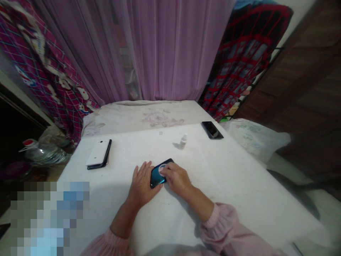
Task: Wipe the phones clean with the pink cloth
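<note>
A dark smartphone (157, 175) with a shiny blue-green face lies on the white table in front of me. My left hand (141, 183) rests flat at its left side, fingers stretched forward, and the thumb along the near edge; thumb and forefinger hold the phone's corner between them. Over the phone's right part, my right hand (177, 177) has its fingertips pinched on a small round white pad (161, 167), pressed against the surface. The fingers hide part of the pad and the phone's right side. A small white bottle (183, 141) stands upright beyond my right hand.
At the left of the white table (239, 199) lies a stack of phones (99, 154), a white one on top. Another dark phone (212, 130) lies at the far right. Purple curtains (176, 49) hang behind; a plastic bag (255, 138) is off the right edge.
</note>
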Demonstrator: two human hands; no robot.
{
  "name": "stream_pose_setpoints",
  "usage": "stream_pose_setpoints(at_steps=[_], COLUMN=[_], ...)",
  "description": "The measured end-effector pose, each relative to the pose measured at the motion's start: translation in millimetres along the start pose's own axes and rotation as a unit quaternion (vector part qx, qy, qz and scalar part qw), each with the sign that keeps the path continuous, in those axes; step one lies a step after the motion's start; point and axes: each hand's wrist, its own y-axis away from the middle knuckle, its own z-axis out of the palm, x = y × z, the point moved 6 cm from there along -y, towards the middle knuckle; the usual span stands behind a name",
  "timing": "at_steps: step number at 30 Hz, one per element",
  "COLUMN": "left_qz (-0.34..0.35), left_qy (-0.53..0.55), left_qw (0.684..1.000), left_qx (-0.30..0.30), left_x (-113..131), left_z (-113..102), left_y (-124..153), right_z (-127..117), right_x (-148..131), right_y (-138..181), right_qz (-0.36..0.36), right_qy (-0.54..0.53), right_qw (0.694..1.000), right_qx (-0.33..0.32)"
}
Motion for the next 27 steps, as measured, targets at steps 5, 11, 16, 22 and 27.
stream_pose_setpoints(at_steps=[5,11,16,22,27], left_qz=[-0.001,0.000,0.004,0.003,0.000], left_qy=[0.002,-0.001,0.001,-0.006,-0.004], left_qw=[1.000,1.000,1.000,1.000,1.000], left_qx=[-0.007,-0.008,-0.009,-0.011,-0.014], left_x=[0,0,-1,0,1], left_z=[-1,-1,0,0,-1], left_y=[0,0,0,1,0], right_z=[-10,5,11,-2,-11], right_x=[34,66,72,67,51], right_y=[4,7,8,-1,0], right_qz=[0.105,0.256,0.278,0.208,0.129], right_qy=[-0.211,-0.491,-0.518,-0.241,-0.014], right_qw=[0.970,0.830,0.805,0.943,0.989], right_qx=[0.059,0.067,0.080,0.097,0.072])
